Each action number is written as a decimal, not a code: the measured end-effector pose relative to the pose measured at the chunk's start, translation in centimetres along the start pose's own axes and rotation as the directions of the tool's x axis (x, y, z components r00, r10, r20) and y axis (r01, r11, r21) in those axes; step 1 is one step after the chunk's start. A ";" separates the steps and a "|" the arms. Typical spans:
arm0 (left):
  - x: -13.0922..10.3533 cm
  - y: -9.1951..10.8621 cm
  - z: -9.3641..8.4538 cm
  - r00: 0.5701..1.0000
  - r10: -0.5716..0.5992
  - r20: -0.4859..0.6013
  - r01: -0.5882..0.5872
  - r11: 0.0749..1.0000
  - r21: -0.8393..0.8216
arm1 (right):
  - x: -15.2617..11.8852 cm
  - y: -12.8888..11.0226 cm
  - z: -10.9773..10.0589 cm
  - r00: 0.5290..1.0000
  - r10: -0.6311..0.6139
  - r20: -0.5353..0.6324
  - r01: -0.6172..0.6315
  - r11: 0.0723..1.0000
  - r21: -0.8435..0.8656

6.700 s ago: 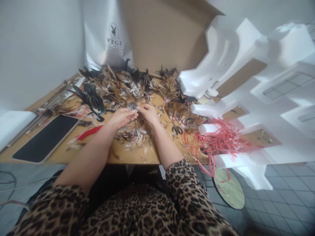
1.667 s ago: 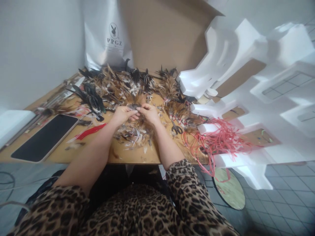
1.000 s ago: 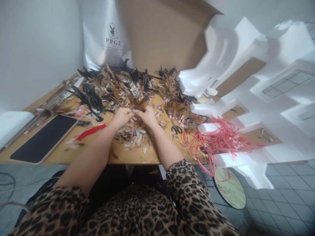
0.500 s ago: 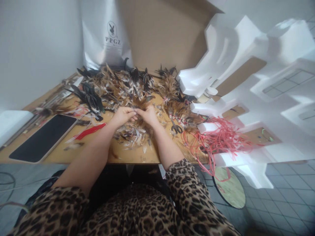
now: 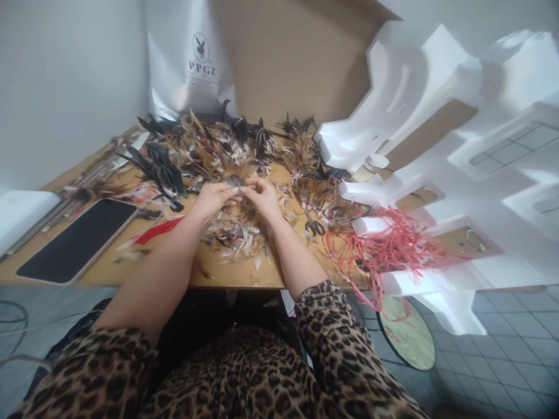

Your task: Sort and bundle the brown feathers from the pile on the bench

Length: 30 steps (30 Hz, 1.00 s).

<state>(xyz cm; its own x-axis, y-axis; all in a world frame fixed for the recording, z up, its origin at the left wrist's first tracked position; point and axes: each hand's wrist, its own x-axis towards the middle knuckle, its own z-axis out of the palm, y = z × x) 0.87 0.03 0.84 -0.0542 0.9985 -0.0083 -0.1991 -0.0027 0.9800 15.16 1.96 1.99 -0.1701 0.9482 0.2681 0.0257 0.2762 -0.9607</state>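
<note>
At the middle of the tan, smooth-topped table (image 5: pixel 244 278), a soft, greyish-brown feather tuft (image 5: pixel 234 180) sits at the fingertips of both hands. The left hand (image 5: pixel 213 201) has thumb and fingers closed in a pinch at its base, the other fingers curled under; the right hand (image 5: pixel 262 199) pinches beside it, thumb and index finger drawn together, knuckles arched. Exactly what lies between the fingertips is blurred. Both forearms reach forward and slant inward, so the hands almost meet.

Taking the hands as the clock's centre, wispy loose feathers (image 5: pixel 238 238) scatter at 6 o'clock, and a bristly brown feather pile (image 5: pixel 196 145) spreads from 11 to 12. Glossy, curved black feathers (image 5: pixel 159 169) lie at 10, a flat, dark-screened phone (image 5: pixel 78 240) at 8 to 9, and a thin red strip (image 5: pixel 157 231) nearer at 8. Black-handled scissors (image 5: pixel 314 226) lie at 4, beside bound brown feather bunches (image 5: pixel 321 198) at 3; tangled, ribbon-like pink strands (image 5: pixel 397 241) drape over angular white foam (image 5: pixel 349 145) between 3 and 4. Tabletop shows between the loose feathers and the table's straight near edge at 6.
</note>
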 end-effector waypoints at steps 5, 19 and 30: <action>0.1 0.3 -0.5 0.996 -0.082 0.022 0.084 0.960 -0.266 | 0.0 0.7 0.1 0.985 -0.166 0.043 0.172 0.953 -0.251; 0.1 -0.1 -0.1 0.988 -0.128 0.088 0.147 0.954 -0.262 | -0.9 -1.1 0.0 0.945 -0.269 0.185 0.315 0.599 -0.736; -0.1 1.2 -0.5 0.999 0.010 -0.044 -0.022 0.961 -0.276 | -0.4 -0.9 -0.1 0.969 -0.195 0.152 0.246 0.802 -0.544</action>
<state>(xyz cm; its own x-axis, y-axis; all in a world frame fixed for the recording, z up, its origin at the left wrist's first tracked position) 0.13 -0.09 1.95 -0.0996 0.9950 -0.0069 -0.4604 -0.0399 0.8868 15.35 1.32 2.71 -0.3196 0.8413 0.4361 0.5144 0.5405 -0.6658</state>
